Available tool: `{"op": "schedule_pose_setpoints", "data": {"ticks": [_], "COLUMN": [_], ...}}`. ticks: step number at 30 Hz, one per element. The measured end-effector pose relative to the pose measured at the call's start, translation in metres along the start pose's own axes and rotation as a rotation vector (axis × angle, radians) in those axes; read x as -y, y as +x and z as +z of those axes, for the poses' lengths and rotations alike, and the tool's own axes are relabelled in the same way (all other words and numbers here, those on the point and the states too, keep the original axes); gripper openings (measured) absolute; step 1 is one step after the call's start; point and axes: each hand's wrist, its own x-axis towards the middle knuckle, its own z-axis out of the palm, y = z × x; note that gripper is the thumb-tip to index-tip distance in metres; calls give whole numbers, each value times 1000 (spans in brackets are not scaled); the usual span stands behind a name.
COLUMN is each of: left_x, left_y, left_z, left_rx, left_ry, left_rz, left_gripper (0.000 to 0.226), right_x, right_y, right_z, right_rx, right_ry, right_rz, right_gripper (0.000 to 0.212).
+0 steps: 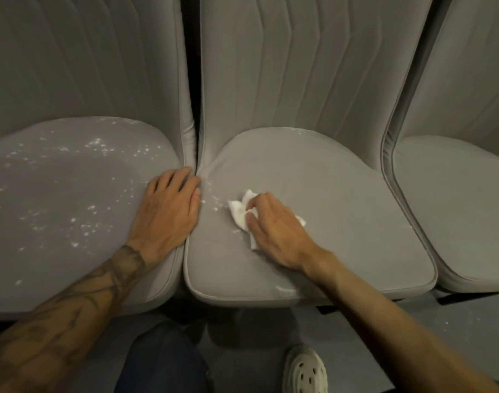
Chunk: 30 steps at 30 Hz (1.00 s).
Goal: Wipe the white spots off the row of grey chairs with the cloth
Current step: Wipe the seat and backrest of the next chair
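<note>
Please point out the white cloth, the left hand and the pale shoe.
Crumpled white cloth (238,213): head view, exposed left fold.
Left hand (169,211): head view, its back.
Pale perforated shoe (305,370): head view, toe.

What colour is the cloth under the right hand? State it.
White; the cloth shows best in the head view.

Head view only: wide-angle, worn, facing forward and down.
Lens sits close above the front of the middle seat, which fills the centre; left seat and right seat are cut by the frame sides; backrests run to the top edge, bowed by the lens; forearms enter from the bottom corners, left hand and right hand with cloth near mid-frame; floor, knee and shoe lie along the bottom edge.
</note>
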Motion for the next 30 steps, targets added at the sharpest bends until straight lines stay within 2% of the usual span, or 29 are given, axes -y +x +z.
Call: {"op": "schedule_pose_setpoints", "data": {"ticks": [4,5,9,11,15,17,20,23,25,28,30], "left_x": [1,0,1,0,-1,-1,0,-2,-4,-1,1], "left_y": [-1,-1,1,1,0,0,-1,-1,-1,-4,-8], "left_z": [1,2,0,-1,-2,-1,1,-2,-6,-11,-11], "left_rx": [-3,-1,11,12,5,10,5,-25,-35,-20,-2], "left_ry": [-5,-6,-22,-33,-67,-80,-99,-95,-84,-83,-103], "left_rz": [-3,-4,-10,-11,-38,-66,-89,-82,-85,-86,-85], "left_gripper": [35,34,37,38,37,39,41,30,20,13,12], "right_x": [-33,-29,7,-1,-39,-36,-7,-2,-7,-7,-1], "right_y": [49,55,37,35,92,112,100,82,105,154,163], "right_z": [-19,-15,12,6,-12,-6,20,26,19,16,21], "right_rx": [-42,-51,2,52,16,2,38,87,84,87,78], "right_ry": [-35,-40,54,84,9,-16,35,86,58,25,5], "right_rz": [242,249,-26,-109,114,140,-72,-248,-204,-27,-18], "right_gripper": [28,29,21,20,28,29,23,20,22,28,29]}}
